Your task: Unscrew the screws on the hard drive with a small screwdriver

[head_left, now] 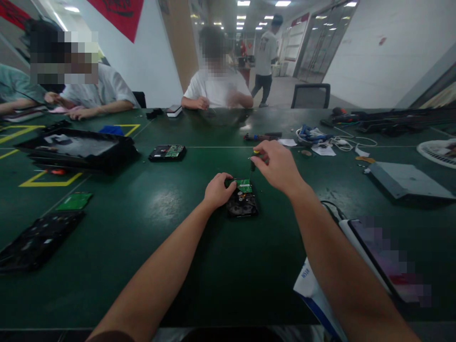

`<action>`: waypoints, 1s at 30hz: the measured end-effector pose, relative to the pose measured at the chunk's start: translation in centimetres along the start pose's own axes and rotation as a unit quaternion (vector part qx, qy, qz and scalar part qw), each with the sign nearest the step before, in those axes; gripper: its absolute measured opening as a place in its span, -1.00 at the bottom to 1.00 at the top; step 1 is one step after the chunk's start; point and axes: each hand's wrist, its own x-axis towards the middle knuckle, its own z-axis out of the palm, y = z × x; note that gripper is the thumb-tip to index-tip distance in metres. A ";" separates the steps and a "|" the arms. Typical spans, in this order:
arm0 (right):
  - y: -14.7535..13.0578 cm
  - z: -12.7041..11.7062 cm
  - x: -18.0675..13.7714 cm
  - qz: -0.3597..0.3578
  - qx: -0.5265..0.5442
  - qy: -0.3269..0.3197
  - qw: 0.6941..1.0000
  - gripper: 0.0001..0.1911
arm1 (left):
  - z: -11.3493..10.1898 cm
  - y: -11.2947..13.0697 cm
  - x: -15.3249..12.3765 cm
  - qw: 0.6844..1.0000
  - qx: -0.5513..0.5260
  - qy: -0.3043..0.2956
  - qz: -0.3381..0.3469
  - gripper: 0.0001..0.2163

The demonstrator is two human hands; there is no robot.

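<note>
A black hard drive (242,205) with a green circuit board (244,185) at its far end lies on the dark green table before me. Gripping its left side is my left hand (218,191), the thumb over the board's edge. My right hand (277,164) pinches the handle of a small screwdriver (253,164), held upright above the drive's far right corner. Its thin shaft points down at the board; whether the tip touches a screw is too small to tell.
Another hard drive (167,152) lies farther back. At left are a black tray (74,145), a loose green board (74,201) and black drive parts (39,240). To the right are a tablet (384,261), a grey metal box (411,179) and cables (315,135). People sit across the table.
</note>
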 end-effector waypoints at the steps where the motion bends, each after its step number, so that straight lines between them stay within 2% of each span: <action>1: 0.1 0.1 0.0 -0.002 0.002 0.003 1.000 -0.87 | 0.0 0.0 0.0 1.000 0.000 0.000 -0.005 -0.74; 6: 0.6 0.5 0.0 -0.007 0.023 0.003 1.000 -0.81 | -0.1 0.2 0.1 1.000 -0.002 -0.008 -0.006 -0.76; 12: 0.7 0.4 0.0 0.019 0.032 0.006 0.999 -0.84 | -0.1 0.1 0.2 1.000 -0.006 -0.006 0.000 -0.77; 19: 0.3 0.6 0.0 0.001 -0.013 0.035 0.999 -0.88 | 0.1 0.0 0.2 1.000 -0.004 0.003 -0.001 -0.77; 30: 0.6 0.6 -0.1 -0.019 -0.037 0.024 0.999 -0.79 | 0.2 -0.1 0.3 1.000 -0.012 0.003 -0.001 -0.77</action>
